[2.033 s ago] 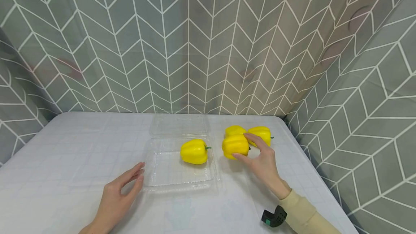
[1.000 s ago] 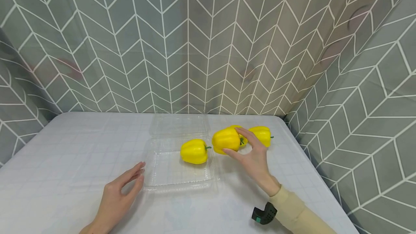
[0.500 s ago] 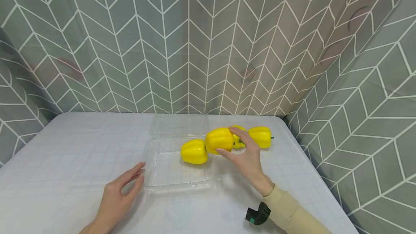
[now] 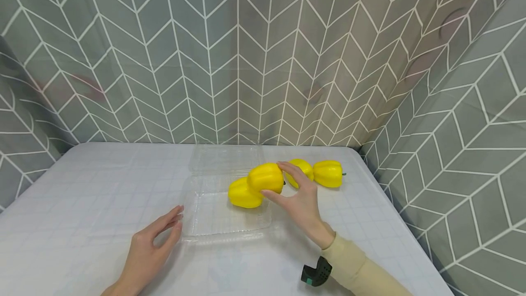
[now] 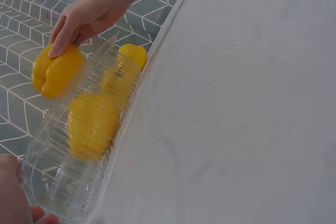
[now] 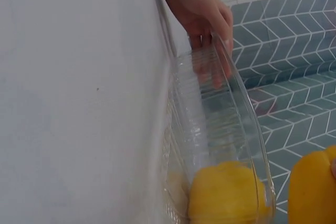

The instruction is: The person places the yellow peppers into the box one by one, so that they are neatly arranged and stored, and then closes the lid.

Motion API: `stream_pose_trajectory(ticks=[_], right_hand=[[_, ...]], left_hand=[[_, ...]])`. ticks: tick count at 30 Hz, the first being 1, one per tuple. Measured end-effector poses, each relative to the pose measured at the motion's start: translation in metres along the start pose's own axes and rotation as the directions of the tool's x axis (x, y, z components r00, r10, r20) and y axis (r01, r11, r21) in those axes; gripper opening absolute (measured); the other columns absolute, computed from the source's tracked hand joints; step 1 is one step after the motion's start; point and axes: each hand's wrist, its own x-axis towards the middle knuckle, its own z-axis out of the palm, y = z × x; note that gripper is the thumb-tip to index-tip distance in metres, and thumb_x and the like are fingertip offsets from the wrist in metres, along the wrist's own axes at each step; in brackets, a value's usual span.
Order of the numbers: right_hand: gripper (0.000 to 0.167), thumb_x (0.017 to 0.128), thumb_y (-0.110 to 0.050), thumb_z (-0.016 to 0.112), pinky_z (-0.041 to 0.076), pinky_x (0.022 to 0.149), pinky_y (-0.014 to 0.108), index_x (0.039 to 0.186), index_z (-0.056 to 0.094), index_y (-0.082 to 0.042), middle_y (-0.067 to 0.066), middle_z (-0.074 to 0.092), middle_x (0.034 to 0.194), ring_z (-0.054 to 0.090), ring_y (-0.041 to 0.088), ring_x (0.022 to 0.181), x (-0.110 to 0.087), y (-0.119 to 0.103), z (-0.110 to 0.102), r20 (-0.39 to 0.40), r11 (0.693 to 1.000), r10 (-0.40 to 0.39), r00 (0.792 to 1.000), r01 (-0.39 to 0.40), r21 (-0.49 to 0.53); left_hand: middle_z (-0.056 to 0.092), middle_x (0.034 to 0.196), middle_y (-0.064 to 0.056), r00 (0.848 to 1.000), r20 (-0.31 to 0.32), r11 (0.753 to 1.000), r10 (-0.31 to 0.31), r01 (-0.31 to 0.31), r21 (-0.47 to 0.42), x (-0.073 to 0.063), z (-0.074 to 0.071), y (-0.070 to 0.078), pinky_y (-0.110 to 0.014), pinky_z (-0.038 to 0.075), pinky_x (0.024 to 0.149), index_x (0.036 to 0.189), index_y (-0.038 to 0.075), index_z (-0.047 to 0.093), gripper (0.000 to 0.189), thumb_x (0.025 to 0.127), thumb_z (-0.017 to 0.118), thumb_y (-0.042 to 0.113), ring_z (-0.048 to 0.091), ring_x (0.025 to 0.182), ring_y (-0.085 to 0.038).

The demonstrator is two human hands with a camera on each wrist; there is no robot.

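My right hand (image 4: pixel 302 202) pinches a yellow bell pepper (image 4: pixel 265 178) between thumb and fingers, above the right part of a clear plastic clamshell container (image 4: pixel 205 216). In the left wrist view this held pepper (image 5: pixel 55 72) hangs higher than the container's rim. Another yellow bell pepper (image 4: pixel 243 194) lies inside the container and is partly covered by the held one in the head view. My left hand (image 4: pixel 149 248) rests at the container's left side, its fairly straight fingertips right at the wall; the right wrist view shows those fingers (image 6: pixel 216 72) through the clear plastic.
Two more yellow bell peppers, a nearer-left one (image 4: pixel 302 171) and a right one (image 4: pixel 328 173), lie right of the container. The container's lid (image 4: pixel 228 158) is folded back behind it. A patterned curtain (image 4: pixel 255 58) stands behind the white-covered table (image 4: pixel 82 186).
My right hand has lifted the pepper from beside the other two and carried it left, over the container. My left hand and the container have stayed in place.
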Motion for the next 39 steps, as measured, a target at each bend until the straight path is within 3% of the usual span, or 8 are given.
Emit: stream_pose_trajectory(ticks=[10,18,27,34,39], right_hand=[[0.066,0.068,-0.024,0.094,0.043,0.112,0.049,0.128,0.066,-0.016,-0.001,0.066,0.132,0.058,0.02,0.127,-0.002,-0.007,0.013,0.017,1.0,-0.02,1.0,0.019,0.018],[0.066,0.068,-0.024,0.094,0.045,0.111,0.043,0.127,0.066,-0.013,0.0,0.066,0.131,0.059,0.02,0.126,-0.004,-0.012,0.025,0.03,0.998,-0.057,0.998,0.056,0.021],[0.064,0.069,-0.024,0.093,0.046,0.11,0.045,0.126,0.067,-0.012,0.0,0.066,0.131,0.06,0.02,0.125,-0.004,-0.019,0.037,0.048,0.996,-0.06,0.997,0.057,0.069],[0.064,0.069,-0.024,0.093,0.048,0.108,0.041,0.126,0.066,-0.011,0.005,0.067,0.13,0.059,0.019,0.126,-0.004,-0.026,0.048,0.066,0.994,-0.062,0.996,0.056,0.094],[0.064,0.069,-0.024,0.093,0.048,0.108,0.04,0.126,0.066,-0.011,0.003,0.067,0.129,0.059,0.018,0.125,-0.004,-0.03,0.057,0.075,0.995,-0.037,0.996,0.029,0.098]], left_hand=[[0.074,0.118,-0.007,1.0,0.006,1.0,-0.018,0.018,0.01,0.0,0.0,0.001,0.0,0.039,0.095,0.129,0.006,0.066,0.041,0.089,0.072,0.0,0.064,0.098,0.011],[0.073,0.118,-0.009,1.0,0.001,1.0,0.007,-0.007,-0.001,0.0,0.0,0.0,0.0,0.04,0.095,0.129,0.005,0.066,0.041,0.089,0.071,-0.001,0.065,0.098,0.009],[0.073,0.119,-0.007,1.0,0.004,1.0,0.002,-0.002,0.002,0.0,0.0,-0.002,0.0,0.039,0.095,0.129,0.004,0.066,0.041,0.089,0.071,0.0,0.067,0.098,0.005],[0.073,0.118,-0.009,0.999,0.007,0.999,0.031,-0.031,0.013,0.002,-0.001,-0.002,0.0,0.04,0.095,0.129,0.003,0.066,0.042,0.088,0.071,-0.003,0.066,0.099,0.008],[0.074,0.116,-0.008,1.0,0.002,1.0,0.01,-0.01,0.012,0.002,0.0,0.0,0.0,0.04,0.095,0.128,0.003,0.067,0.042,0.087,0.071,-0.003,0.066,0.097,0.008]])
